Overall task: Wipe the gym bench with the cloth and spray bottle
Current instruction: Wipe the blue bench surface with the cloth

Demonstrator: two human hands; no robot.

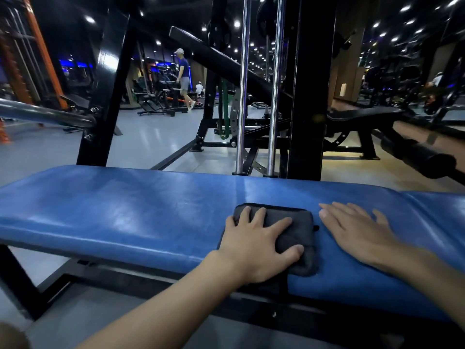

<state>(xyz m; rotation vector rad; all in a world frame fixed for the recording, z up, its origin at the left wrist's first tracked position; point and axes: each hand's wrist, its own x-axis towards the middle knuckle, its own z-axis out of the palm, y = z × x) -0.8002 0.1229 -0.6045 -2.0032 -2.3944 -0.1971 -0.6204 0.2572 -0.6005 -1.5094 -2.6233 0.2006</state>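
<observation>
The left hand [256, 244] lies spread and flat on the folded dark cloth [299, 222], pressing it onto the blue gym bench [125, 210] right of its middle; the right hand [357, 230] rests open on the pad just beside the cloth. Wiping looks to be the step in hand (no spray bottle is in view), and the next stroke probably calls for a firm sweep leftward along the pad

A gym: padded benches [125, 210], steel weight-machine frames [309, 84].
</observation>
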